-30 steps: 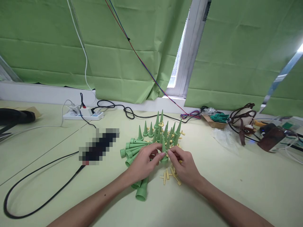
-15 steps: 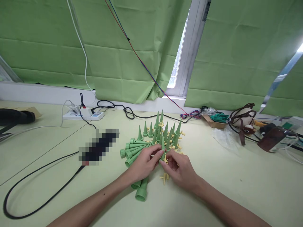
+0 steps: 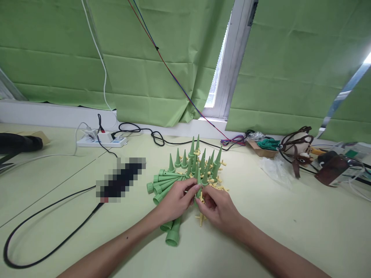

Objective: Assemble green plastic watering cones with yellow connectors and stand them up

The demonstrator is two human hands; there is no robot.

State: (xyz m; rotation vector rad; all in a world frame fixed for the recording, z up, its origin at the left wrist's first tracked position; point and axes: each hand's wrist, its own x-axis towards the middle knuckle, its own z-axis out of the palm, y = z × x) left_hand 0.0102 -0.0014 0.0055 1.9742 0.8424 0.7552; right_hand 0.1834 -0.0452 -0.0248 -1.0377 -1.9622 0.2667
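Between my hands stands a green plastic watering spike [image 3: 198, 177], point up. My left hand [image 3: 180, 197] is closed on its left side, thumb and fingers pinching it. My right hand [image 3: 219, 202] pinches a small yellow valve [image 3: 202, 198] against the spike's lower part; whether it is seated in the spike is hard to make out. Behind my hands a cluster of upright green spikes [image 3: 171, 164] stands, several with yellow valves on them. To the left lie several green spikes [image 3: 162, 187] on their sides, and two more ends [image 3: 173, 237] show under my left wrist.
Loose yellow valves [image 3: 201, 220] lie below my hands, and others [image 3: 222, 188] lie behind my right hand. A pixelated dark object [image 3: 121, 179] with a black cable is at left. A power strip [image 3: 116, 143] sits at the back; a plastic bag [image 3: 276, 170] lies at right.
My right hand and the yellow valve have shifted very slightly left, and the valve is tilted a little differently. My left hand keeps its grip on the spike.
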